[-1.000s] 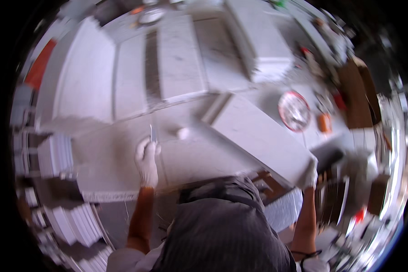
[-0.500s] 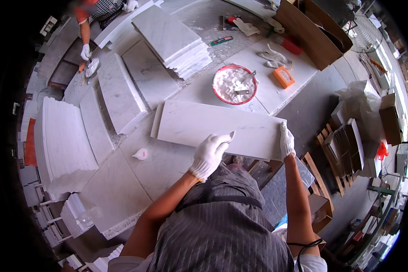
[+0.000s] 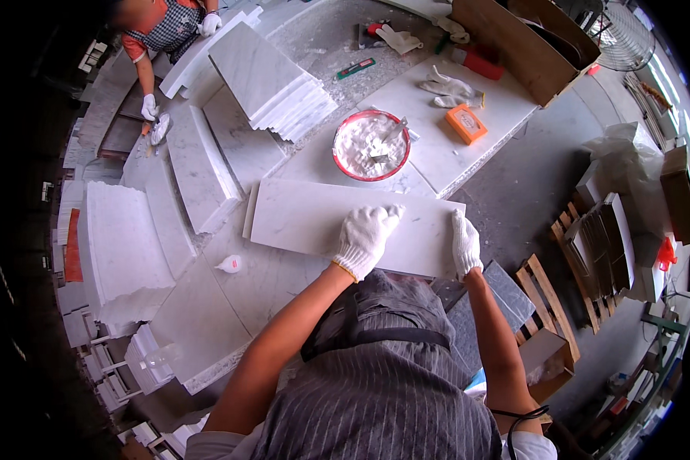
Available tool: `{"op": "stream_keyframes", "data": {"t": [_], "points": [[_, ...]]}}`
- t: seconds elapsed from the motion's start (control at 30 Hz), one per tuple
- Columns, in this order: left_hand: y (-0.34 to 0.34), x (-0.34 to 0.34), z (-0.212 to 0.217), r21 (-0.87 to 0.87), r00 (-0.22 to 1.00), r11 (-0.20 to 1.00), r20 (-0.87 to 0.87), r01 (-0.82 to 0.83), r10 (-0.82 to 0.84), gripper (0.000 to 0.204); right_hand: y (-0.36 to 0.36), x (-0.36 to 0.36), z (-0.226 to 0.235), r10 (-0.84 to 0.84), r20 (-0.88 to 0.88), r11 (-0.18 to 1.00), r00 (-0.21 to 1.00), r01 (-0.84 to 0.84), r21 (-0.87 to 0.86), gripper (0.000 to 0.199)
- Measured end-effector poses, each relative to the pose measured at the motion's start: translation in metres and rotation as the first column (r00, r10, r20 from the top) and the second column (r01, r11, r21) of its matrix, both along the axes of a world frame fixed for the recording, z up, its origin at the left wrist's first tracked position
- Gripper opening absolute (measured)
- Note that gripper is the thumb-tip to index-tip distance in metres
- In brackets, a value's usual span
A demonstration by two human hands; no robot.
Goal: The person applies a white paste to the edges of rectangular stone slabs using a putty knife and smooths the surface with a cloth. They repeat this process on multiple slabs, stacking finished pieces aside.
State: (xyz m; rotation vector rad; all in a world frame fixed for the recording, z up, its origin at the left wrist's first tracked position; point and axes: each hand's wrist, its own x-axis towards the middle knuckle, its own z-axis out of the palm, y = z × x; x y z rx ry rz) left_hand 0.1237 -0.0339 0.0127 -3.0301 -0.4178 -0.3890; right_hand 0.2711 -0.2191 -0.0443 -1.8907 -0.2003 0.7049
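Observation:
A long white marble slab (image 3: 299, 217) lies in front of me on the work surface, its left end on another pale slab edge. My right hand (image 3: 466, 244), in a white knit glove, grips the slab's right end. On the slab's face rests my gloved left hand (image 3: 366, 236), fingers curled together; what they hold is hidden. Beyond the slab stands a red-rimmed bowl (image 3: 336, 153) of white paste with metal spatulas in it. A small white squeeze bulb (image 3: 230, 264) lies left of the slab.
Marble slabs are piled in a stack (image 3: 264, 69) at the back and another stack (image 3: 126, 241) at left. Back right are an orange box (image 3: 465, 123), loose gloves (image 3: 452, 88) and a cardboard box (image 3: 506, 46). A co-worker's gloved hand (image 3: 149, 106) works at far left.
My left hand has moved right and closed further over the slab; the small blade-like tip seen at its fingers is now hidden. My right hand still grips the slab's end.

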Motion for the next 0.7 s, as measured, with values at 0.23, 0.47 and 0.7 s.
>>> {"op": "stream_keyframes", "data": {"t": [0.23, 0.47, 0.7], "points": [[0.000, 0.003, 0.005, -0.056, 0.999, 0.998, 0.034, 0.016, -0.014, 0.020, 0.001, 0.003, 0.002, 0.031, 0.004, 0.999, 1.000, -0.031, 0.028, 0.057], [-0.006, 0.000, 0.009, -0.004, 0.996, 1.000, -0.086, 0.018, -0.019, 0.027, -0.001, 0.005, 0.001, 0.036, -0.040, 0.999, 0.999, -0.035, 0.007, 0.055], [-0.035, -0.046, 0.050, -0.565, 0.942, 0.822, -0.233, 0.069, -0.240, 0.012, 0.001, 0.001, 0.003, -0.002, -0.024, 1.000, 1.000, 0.003, 0.012, 0.058]]}}
